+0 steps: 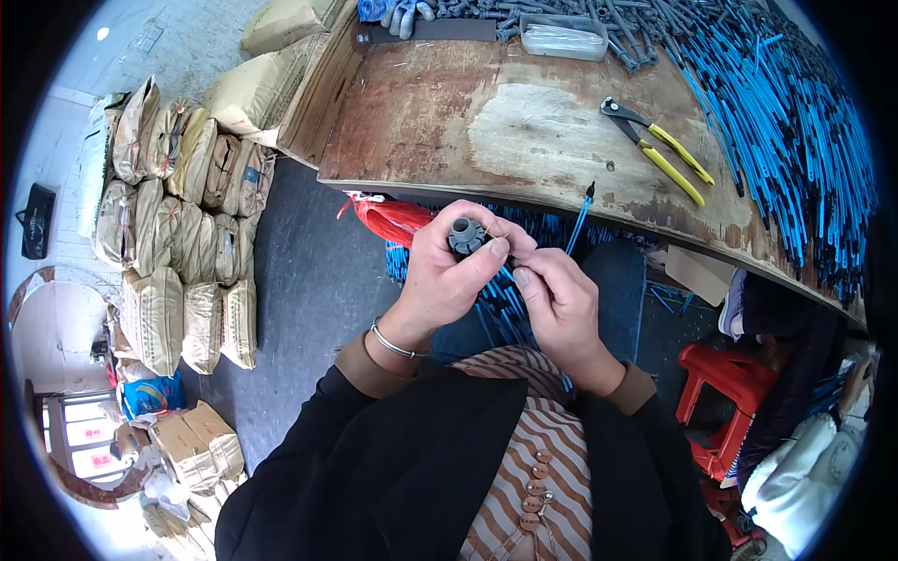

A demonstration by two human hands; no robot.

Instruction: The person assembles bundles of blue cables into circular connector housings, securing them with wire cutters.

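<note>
My left hand (pixel 447 266) is closed round a dark grey, round ribbed plastic piece (pixel 465 236) with a hollow centre, its top facing up. Close beside it, my right hand (pixel 559 304) pinches thumb against fingers at the piece's right side; what lies between those fingertips is too small to make out. Below the hands hang blue tubes (pixel 502 304) with dark ends; whether they join the grey piece is hidden. A single blue tube with a black tip (pixel 582 213) leans against the table edge to the right.
On the wooden table (pixel 421 122) lie yellow-handled pliers (pixel 659 150), a clear plastic box (pixel 563 37), grey plastic parts (pixel 636 28) and a big pile of blue tubes (pixel 786 131). A red bag (pixel 391 220) hangs at the front edge. Stacked sacks (pixel 178 234) stand left, a red stool (pixel 725 402) right.
</note>
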